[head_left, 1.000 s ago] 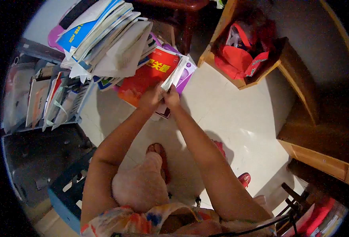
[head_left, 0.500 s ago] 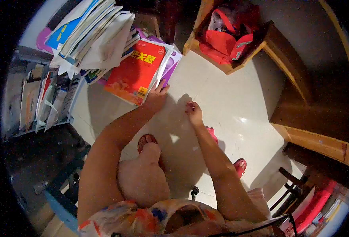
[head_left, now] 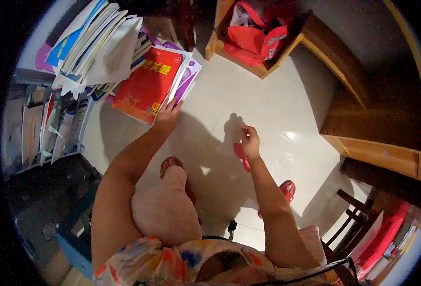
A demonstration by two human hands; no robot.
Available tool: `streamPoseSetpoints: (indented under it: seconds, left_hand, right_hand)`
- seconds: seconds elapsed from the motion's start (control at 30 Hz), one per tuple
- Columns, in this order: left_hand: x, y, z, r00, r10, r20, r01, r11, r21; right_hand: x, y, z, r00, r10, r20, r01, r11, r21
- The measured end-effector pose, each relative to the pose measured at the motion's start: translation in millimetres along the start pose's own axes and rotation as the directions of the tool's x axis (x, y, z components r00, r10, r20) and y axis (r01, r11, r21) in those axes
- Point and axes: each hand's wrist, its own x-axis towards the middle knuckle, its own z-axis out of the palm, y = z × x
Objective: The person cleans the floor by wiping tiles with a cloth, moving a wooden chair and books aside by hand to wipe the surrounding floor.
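My left hand (head_left: 169,114) rests its outstretched fingers along the lower right edge of a red workbook (head_left: 149,83) with yellow characters. That workbook lies on top of white and purple booklets (head_left: 190,78) on the floor. My right hand (head_left: 250,143) hangs above the floor with its fingers loosely curled and apart, and I see nothing in them. Beside and partly behind it, a pinkish-red item (head_left: 240,155) lies on the floor; I cannot make out its kind.
A tall, leaning stack of books and papers (head_left: 98,50) stands left of the workbook. A grey rack (head_left: 53,124) holds folders at far left. Ahead, a wooden drawer (head_left: 263,71) holds a red bag (head_left: 253,43). A wooden cabinet (head_left: 377,128) stands right. My feet wear red sandals (head_left: 287,190).
My right hand has moved right and its fingers have loosened. The view has shifted, so books and drawer appear further left. My left hand stays at the workbook's edge.
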Motion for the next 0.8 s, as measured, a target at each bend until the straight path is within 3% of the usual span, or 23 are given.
streamPoseSetpoints:
  seconds: [0.07, 0.17, 0.23, 0.27, 0.33, 0.37, 0.47, 0.6, 0.63, 0.7, 0.8]
  left_hand:
    - [6, 5, 13, 0.999, -0.045, 0.03, 0.041, 0.993, 0.112]
    - [8, 7, 21, 0.996, -0.077, 0.041, 0.069, 0.981, 0.181]
    - [8, 9, 4, 0.998, -0.043, 0.051, 0.029, 0.968, 0.25]
    - [8, 10, 1, 0.997, -0.042, 0.07, 0.028, 0.98, 0.199]
    - [7, 12, -4, 0.994, -0.052, 0.1, 0.042, 0.994, 0.099]
    - [4, 14, -9, 0.995, -0.048, 0.092, 0.035, 0.989, 0.144]
    - [-9, 25, -52, 0.997, 0.017, 0.072, -0.021, 0.997, 0.067]
    - [-30, 26, -117, 0.996, 0.075, 0.038, -0.075, 0.997, 0.013]
    - [-35, 23, -120, 0.988, 0.085, -0.13, -0.095, 0.993, -0.072]
    - [-45, 15, -141, 0.958, 0.109, -0.266, -0.122, 0.992, -0.033]
    - [-48, 5, -162, 0.936, 0.108, -0.335, -0.145, 0.986, -0.088]
  right_hand:
    - [-11, 12, -18, 0.978, -0.205, 0.02, 0.206, 0.964, -0.17]
    - [-36, 41, -34, 0.893, -0.414, 0.179, 0.451, 0.833, -0.321]
    - [-53, 45, -41, 0.844, -0.498, 0.199, 0.536, 0.793, -0.288]
    - [-60, 44, -44, 0.814, -0.543, 0.209, 0.581, 0.768, -0.268]
    - [-75, 43, -49, 0.797, -0.546, 0.258, 0.604, 0.709, -0.365]
    - [-81, 41, -52, 0.785, -0.551, 0.283, 0.618, 0.671, -0.409]
    - [-90, 82, -40, 0.836, -0.445, 0.32, 0.544, 0.747, -0.381]
    - [-85, 92, -28, 0.847, -0.459, 0.269, 0.532, 0.744, -0.404]
    - [-83, 90, -29, 0.855, -0.446, 0.265, 0.519, 0.743, -0.423]
    - [-76, 89, -26, 0.884, -0.406, 0.233, 0.468, 0.759, -0.453]
    - [-48, 87, -15, 0.928, -0.364, 0.08, 0.363, 0.836, -0.411]
